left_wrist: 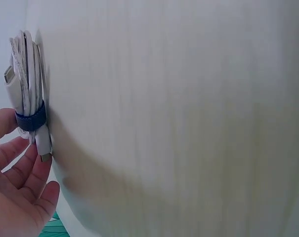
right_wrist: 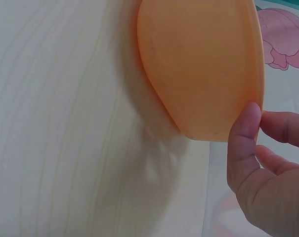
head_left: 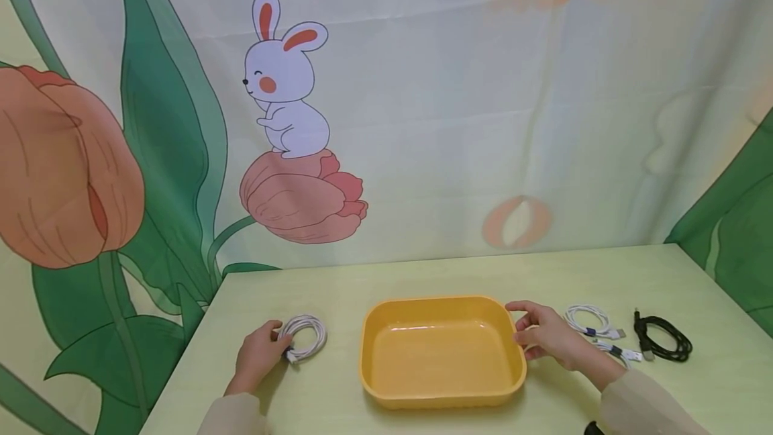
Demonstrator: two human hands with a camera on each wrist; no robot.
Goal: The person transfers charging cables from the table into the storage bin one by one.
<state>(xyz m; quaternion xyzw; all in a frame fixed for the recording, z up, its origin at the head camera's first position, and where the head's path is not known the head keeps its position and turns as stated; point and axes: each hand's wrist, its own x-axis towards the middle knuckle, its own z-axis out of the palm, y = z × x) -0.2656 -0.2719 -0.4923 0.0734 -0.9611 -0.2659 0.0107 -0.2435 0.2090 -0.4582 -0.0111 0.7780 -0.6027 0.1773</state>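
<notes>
Two hands are holding separate items at the table point(head_left: 338, 287). The left hand point(head_left: 256, 358) is pinching a white cable coil point(head_left: 304, 320) near the table's left edge, thumb and fingers gripping it beside a dark blue strap point(left_wrist: 31, 118). Two connectors point(left_wrist: 45, 157) are projecting from the coil. A yellow tray point(head_left: 443, 400) is resting between the left and right edges, its long sides running roughly parallel to the back edge. The right hand point(head_left: 546, 335) is gripping the tray's right side near its back right corner; the thumb is pressing the outer wall and the forefinger is bearing on the rim. Near the table's right edge, an upper white cable point(head_left: 586, 308), a lower white cable point(head_left: 616, 350) and a black cable point(head_left: 667, 354) are lying close together. A printed cloth point(head_left: 423, 153) is hanging along the back edge.
</notes>
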